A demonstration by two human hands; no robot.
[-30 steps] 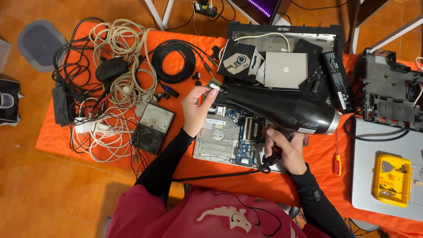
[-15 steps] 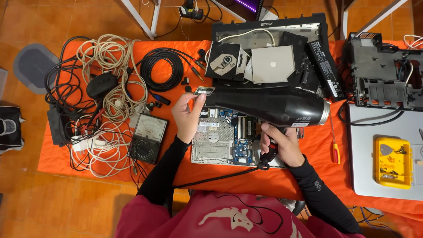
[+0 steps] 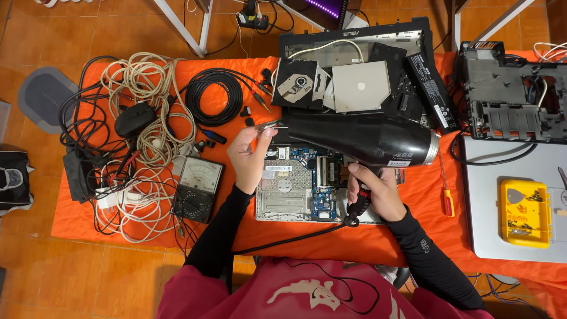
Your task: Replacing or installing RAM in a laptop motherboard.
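Note:
My right hand (image 3: 373, 190) grips the handle of a black hair dryer (image 3: 366, 137), whose barrel points left across the table. My left hand (image 3: 251, 156) pinches a small flat metal piece (image 3: 269, 124) right at the dryer's nozzle. Beneath both hands lies an opened laptop base with a blue circuit board (image 3: 307, 183) on the orange tablecloth (image 3: 236, 230). The dryer's black cord (image 3: 283, 239) trails off the front edge towards me.
Tangled white and black cables (image 3: 136, 136) and an analogue multimeter (image 3: 197, 189) lie left. Laptop parts and an optical drive (image 3: 360, 85) sit behind. A red-handled screwdriver (image 3: 447, 198), a silver laptop lid with a yellow parts box (image 3: 525, 212), and a dismantled chassis (image 3: 511, 91) are at right.
The view has shifted slightly; both hands keep their hold. The left hand with the metal piece stays at the dryer's nozzle, and the dryer sits level over the board.

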